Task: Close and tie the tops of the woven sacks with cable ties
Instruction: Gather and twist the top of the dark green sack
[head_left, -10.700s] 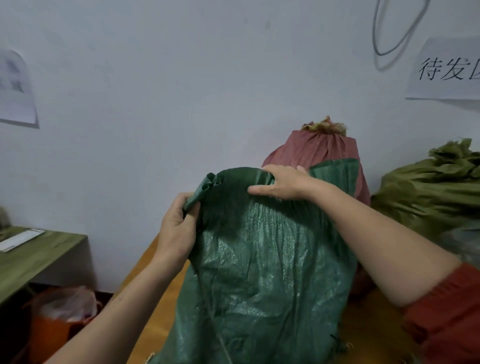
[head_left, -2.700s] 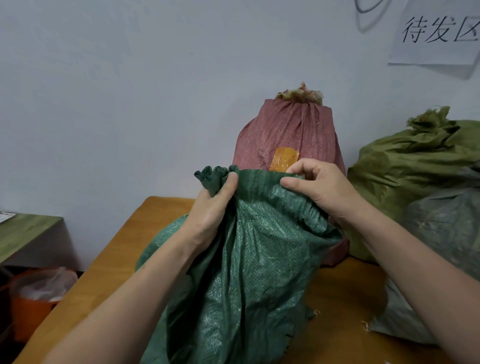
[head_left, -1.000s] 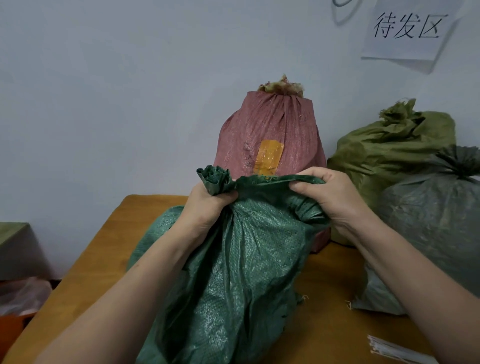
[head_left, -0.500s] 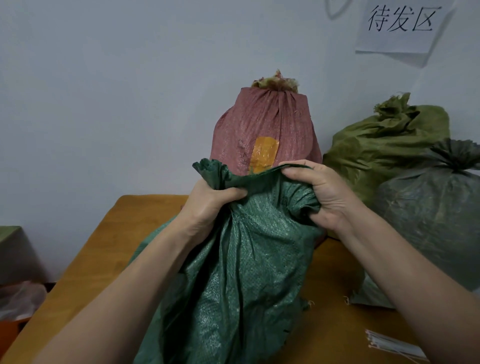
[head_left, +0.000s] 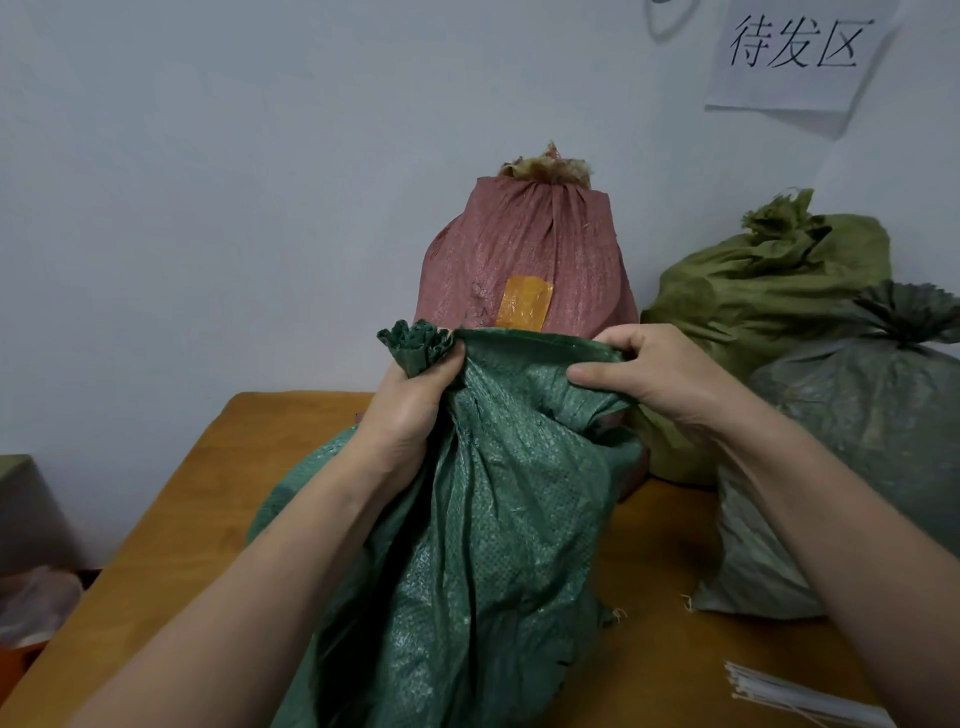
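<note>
green sack (head_left: 493, 519): mouth half-gathered. left hand (head_left: 410, 410) clamps bunch; right hand (head_left: 660, 379) pinches rim. cable ties (head_left: 800, 701) by right forearm, unused.

The open sack (head_left: 493, 519) is standing on the table (head_left: 171, 519), the left hand (head_left: 410, 410) gripping its top's left, the right hand (head_left: 670, 379) its right. A tied sack (head_left: 530, 260) is standing behind it; to the right, a third sack (head_left: 769, 291) is sitting behind a fourth sack (head_left: 857, 441). Ties (head_left: 789, 696) are lying near-right on the table.

Soft, even indoor light, faint shadows on the wall (head_left: 260, 156), wide-angle bending at edges.
</note>
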